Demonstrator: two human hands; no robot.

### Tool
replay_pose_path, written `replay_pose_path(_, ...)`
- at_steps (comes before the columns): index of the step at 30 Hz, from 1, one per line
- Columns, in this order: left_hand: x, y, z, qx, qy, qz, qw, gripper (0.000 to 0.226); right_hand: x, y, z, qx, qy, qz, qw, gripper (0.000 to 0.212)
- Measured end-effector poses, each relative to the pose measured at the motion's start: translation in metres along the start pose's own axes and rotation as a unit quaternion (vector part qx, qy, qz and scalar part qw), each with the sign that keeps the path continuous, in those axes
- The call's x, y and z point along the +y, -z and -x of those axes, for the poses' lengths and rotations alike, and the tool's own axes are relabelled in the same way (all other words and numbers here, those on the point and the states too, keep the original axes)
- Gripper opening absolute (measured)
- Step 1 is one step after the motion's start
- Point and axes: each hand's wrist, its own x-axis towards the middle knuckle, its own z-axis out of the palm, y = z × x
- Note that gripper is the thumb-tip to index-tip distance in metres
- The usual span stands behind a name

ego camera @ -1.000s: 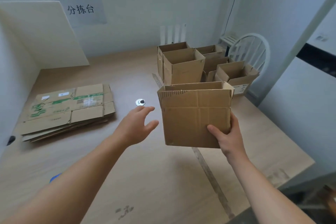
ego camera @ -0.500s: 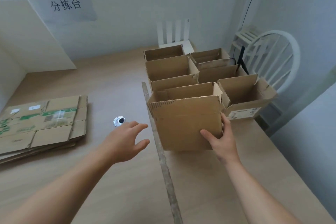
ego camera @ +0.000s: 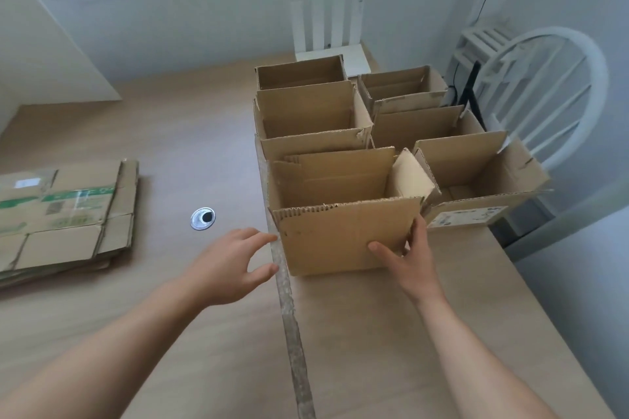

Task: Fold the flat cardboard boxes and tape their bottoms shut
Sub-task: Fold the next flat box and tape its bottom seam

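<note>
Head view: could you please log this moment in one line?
box: upright, nearest in row | right grip: holds its corner | left grip: open beside it

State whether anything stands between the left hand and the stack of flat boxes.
Nothing visible does. Only bare table lies between the left hand and the stack. The round metal grommet sits flush in the table, a little beyond the straight path.

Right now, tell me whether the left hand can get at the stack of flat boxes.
Probably yes. The left hand hovers open, holding nothing, and nothing stands on the table between it and the stack of flat boxes to its left. The right hand grips the folded box.
</note>
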Motion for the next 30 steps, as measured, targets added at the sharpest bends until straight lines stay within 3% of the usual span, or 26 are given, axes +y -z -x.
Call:
replay_pose_path(6,0.009,-0.005,-0.008,0.003,-0.009,0.005,1.000,0.056,0.005,-0.005,-0.017,0.015,-0.016,0.001,1.000,0.080)
replay_pose_path(14,0.026,-0.019,-0.017,-0.002,0.059,0.020,0.998,0.062,0.008,-0.005,-0.020,0.066,-0.048,0.022,0.996,0.061)
replay_pose_path(25,0.034,-0.007,0.005,-0.009,0.098,0.021,0.995,0.065,-0.033,-0.005,0.011,0.132,-0.118,0.167,0.970,0.079)
replay_pose_path(30,0.036,0.002,0.031,0.002,0.083,0.009,0.997,0.061,-0.061,-0.005,0.054,0.102,-0.103,0.264,0.954,0.050)
